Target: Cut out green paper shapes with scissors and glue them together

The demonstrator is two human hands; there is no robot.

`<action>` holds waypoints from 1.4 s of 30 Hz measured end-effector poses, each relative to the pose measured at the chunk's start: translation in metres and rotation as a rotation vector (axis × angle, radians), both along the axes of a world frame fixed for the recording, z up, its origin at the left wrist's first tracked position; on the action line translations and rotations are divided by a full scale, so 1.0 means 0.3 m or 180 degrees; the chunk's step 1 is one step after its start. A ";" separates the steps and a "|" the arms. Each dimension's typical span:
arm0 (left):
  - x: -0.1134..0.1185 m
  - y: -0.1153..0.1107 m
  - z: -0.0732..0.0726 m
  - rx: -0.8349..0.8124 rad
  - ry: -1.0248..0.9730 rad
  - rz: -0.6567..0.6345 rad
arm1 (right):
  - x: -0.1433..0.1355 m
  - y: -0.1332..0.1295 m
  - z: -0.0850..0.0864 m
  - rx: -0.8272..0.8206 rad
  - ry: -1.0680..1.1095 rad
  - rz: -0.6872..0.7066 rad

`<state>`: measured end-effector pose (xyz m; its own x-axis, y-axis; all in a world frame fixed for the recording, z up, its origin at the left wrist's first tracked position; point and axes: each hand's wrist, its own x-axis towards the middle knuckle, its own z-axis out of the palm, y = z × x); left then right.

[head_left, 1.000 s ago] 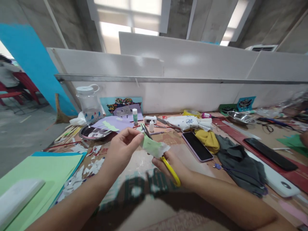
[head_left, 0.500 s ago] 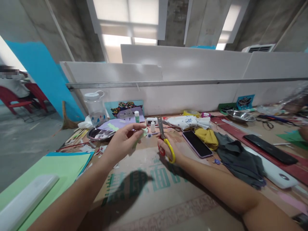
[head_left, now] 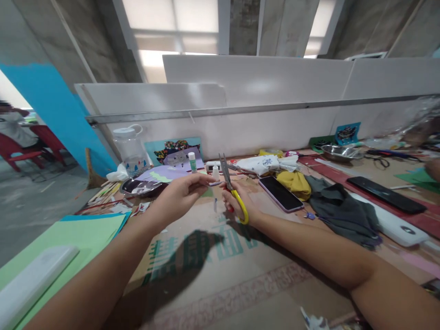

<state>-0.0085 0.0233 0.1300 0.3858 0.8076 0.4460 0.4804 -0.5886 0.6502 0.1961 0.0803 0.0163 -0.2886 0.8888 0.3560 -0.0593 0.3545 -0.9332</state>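
"Holding anything in that right hand [head_left: 252, 209]?"
"Scissors [head_left: 226, 172], by yellow and red handles, blades up and parted above the bench [head_left: 220, 277]."
"And the left hand [head_left: 182, 195]?"
"Fingers bent at a slim purplish object [head_left: 216, 183] near the white bottle [head_left: 215, 172]; gripped or not, I can't tell."

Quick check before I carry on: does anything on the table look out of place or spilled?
Some litter: pale scraps lie loose outside the metal bowl. Oddly, a small blurred strip shows between the left hand and the right hand; it is too unclear to identify. I see no spill.
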 end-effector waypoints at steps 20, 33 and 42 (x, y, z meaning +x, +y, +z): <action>0.023 0.032 -0.048 0.0179 0.0677 -0.0053 | -0.003 -0.036 0.043 -0.0002 0.0158 0.0146; 0.005 0.069 -0.087 0.0001 0.0128 0.0144 | 0.016 -0.065 0.109 -0.0159 -0.0112 0.0260; 0.061 0.009 -0.079 -0.0680 0.0475 -0.0238 | 0.076 -0.067 0.293 0.0141 -0.0059 -0.0210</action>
<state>0.0097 0.0261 0.1062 0.4965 0.8442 0.2022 0.5407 -0.4830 0.6887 0.2189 0.0601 0.1042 -0.2369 0.8896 0.3906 -0.0174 0.3981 -0.9172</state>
